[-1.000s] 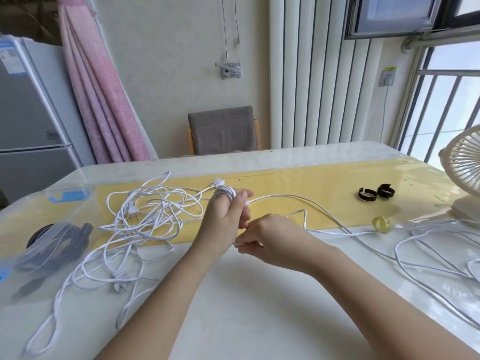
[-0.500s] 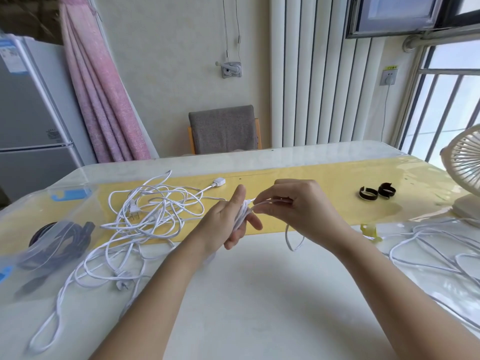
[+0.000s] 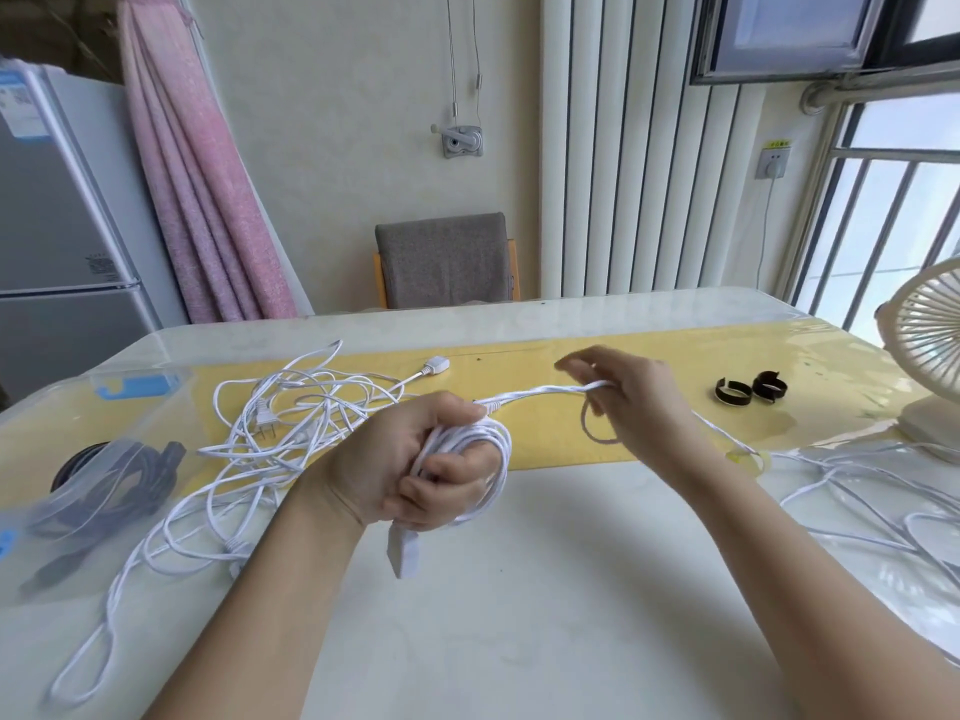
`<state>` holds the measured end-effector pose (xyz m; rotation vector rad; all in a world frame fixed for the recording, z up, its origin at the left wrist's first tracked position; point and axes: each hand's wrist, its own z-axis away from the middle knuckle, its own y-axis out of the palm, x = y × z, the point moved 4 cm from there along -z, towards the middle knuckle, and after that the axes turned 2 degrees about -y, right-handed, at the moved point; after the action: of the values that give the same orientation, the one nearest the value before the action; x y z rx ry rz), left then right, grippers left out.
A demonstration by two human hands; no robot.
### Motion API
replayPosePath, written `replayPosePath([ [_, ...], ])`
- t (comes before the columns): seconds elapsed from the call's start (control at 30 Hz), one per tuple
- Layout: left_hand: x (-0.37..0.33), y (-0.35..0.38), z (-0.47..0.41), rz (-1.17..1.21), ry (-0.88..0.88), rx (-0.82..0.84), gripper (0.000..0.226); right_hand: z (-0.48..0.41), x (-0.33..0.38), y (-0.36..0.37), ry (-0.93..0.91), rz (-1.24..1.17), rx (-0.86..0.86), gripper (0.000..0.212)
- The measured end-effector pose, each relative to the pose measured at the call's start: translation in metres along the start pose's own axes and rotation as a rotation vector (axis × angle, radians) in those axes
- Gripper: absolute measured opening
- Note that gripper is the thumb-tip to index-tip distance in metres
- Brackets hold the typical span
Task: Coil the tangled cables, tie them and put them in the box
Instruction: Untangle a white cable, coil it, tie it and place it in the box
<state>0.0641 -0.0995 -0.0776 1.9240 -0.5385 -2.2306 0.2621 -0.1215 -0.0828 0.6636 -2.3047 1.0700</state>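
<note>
My left hand [image 3: 415,467] grips a small coil of white cable [image 3: 480,449] wound round its fingers, with a white plug [image 3: 402,553] hanging below the palm. A doubled strand runs from the coil to my right hand [image 3: 631,407], which holds it with curled fingers above the yellow mat. A tangled heap of white cable [image 3: 291,423] lies to the left. More loose white cable [image 3: 857,491] trails off to the right. Two black strap ties [image 3: 750,394] lie on the mat at the right. The clear plastic box [image 3: 88,475] at the left holds coiled black cable.
A white desk fan [image 3: 930,356] stands at the right table edge. A yellow tie [image 3: 748,457] lies partly hidden behind my right forearm. A grey chair [image 3: 444,262] stands behind the table, with a fridge [image 3: 57,241] at the far left.
My left hand turned palm-up and lowered with more cable wound round it. My right hand drew the strand out to the right and up, away from the left hand.
</note>
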Motion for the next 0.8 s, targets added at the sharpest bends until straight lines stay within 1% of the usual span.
replayPosePath([
  [0.03, -0.002, 0.002, 0.001, 0.068, 0.025, 0.072, 0.035, 0.002, -0.004, 0.009, -0.002, 0.049, 0.097, 0.019],
  [0.1, -0.009, 0.002, 0.003, 0.192, 0.115, 0.134, 0.033, 0.006, -0.01, 0.024, 0.002, 0.12, 0.261, 0.017],
  [0.13, -0.012, -0.001, 0.005, 0.231, 0.162, 0.131, 0.033, 0.008, -0.011, 0.028, 0.0, 0.141, 0.308, 0.013],
  [0.2, -0.016, -0.011, 0.011, 0.233, 0.216, 0.066, 0.034, 0.01, -0.007, 0.03, -0.012, 0.132, 0.325, 0.017],
  [0.27, -0.014, -0.02, 0.016, 0.151, 0.195, -0.053, 0.038, 0.008, -0.003, 0.025, 0.009, 0.042, 0.233, 0.02],
  [0.33, -0.009, -0.027, 0.021, 0.069, 0.102, -0.176, 0.045, 0.005, -0.004, 0.017, 0.061, -0.028, 0.107, 0.024],
  [0.4, -0.005, -0.029, 0.022, -0.021, 0.001, -0.342, 0.05, 0.003, -0.006, 0.013, 0.111, -0.082, 0.016, 0.025],
  [0.5, 0.001, -0.031, 0.02, -0.19, -0.141, -0.563, 0.05, 0.002, -0.009, 0.009, 0.171, -0.159, -0.103, 0.029],
  [0.57, 0.004, -0.033, 0.018, -0.287, -0.222, -0.656, 0.048, 0.001, -0.01, 0.005, 0.183, -0.176, -0.163, 0.032],
  [0.6, 0.005, -0.033, 0.018, -0.309, -0.24, -0.667, 0.049, 0.001, -0.011, 0.005, 0.187, -0.179, -0.175, 0.032],
  [0.63, 0.006, -0.032, 0.019, -0.302, -0.235, -0.647, 0.05, 0.001, -0.012, 0.005, 0.192, -0.179, -0.175, 0.032],
  [0.7, 0.005, -0.031, 0.018, -0.201, -0.153, -0.519, 0.052, 0.001, -0.014, 0.009, 0.214, -0.156, -0.133, 0.031],
  [0.8, -0.003, -0.032, 0.015, 0.113, 0.088, -0.194, 0.045, 0.002, -0.017, 0.02, 0.252, -0.049, 0.024, 0.027],
])
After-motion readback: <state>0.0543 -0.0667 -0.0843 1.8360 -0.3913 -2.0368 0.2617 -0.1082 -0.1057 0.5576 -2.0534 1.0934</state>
